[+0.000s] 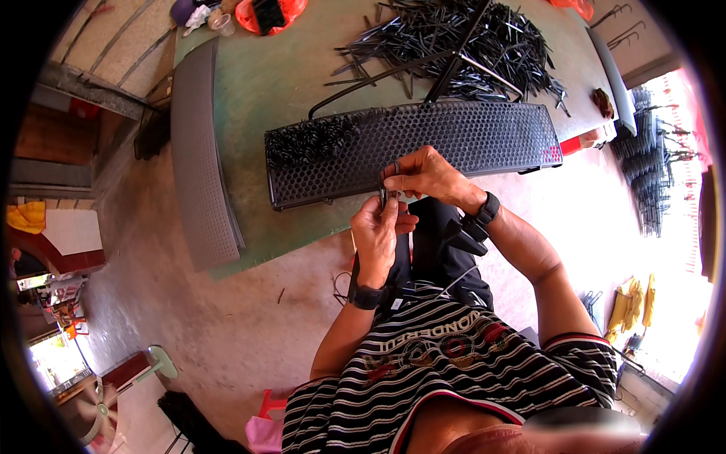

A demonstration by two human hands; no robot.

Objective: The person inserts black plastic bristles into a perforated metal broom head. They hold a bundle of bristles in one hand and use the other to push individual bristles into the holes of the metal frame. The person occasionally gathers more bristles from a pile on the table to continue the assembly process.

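Left hand (376, 236) curled around a small dark, narrow clip-like plastic piece (384, 195), grip clamped on its lower end, just below centre of the view. Right hand (425, 174) pinching the upper end of the same piece, fingertips (393, 180) pressed together on it, right at the near edge of a long black rectangular panel of honeycomb plastic mesh (454, 136). Panel lying flat across a worn green worktop (257, 83), slightly bowed by the lens, with a patch of bristly black curled pieces (306, 141) filling its cells at the 9 o'clock end. Loose heap of thin, glossy black plastic rods (469, 41) at 12 o'clock beyond the panel, strewn at all angles. Grey curved panel of fine woven-looking texture (200, 159) along the worktop's edge at 9 o'clock, partly overhanging. Round orange dish (291, 13) at 11 o'clock near the far rim. Black bands on both wrists; striped black-and-white shirt at 6 o'clock. Bare concrete floor (189, 318) at 7 o'clock, dusty and mottled.
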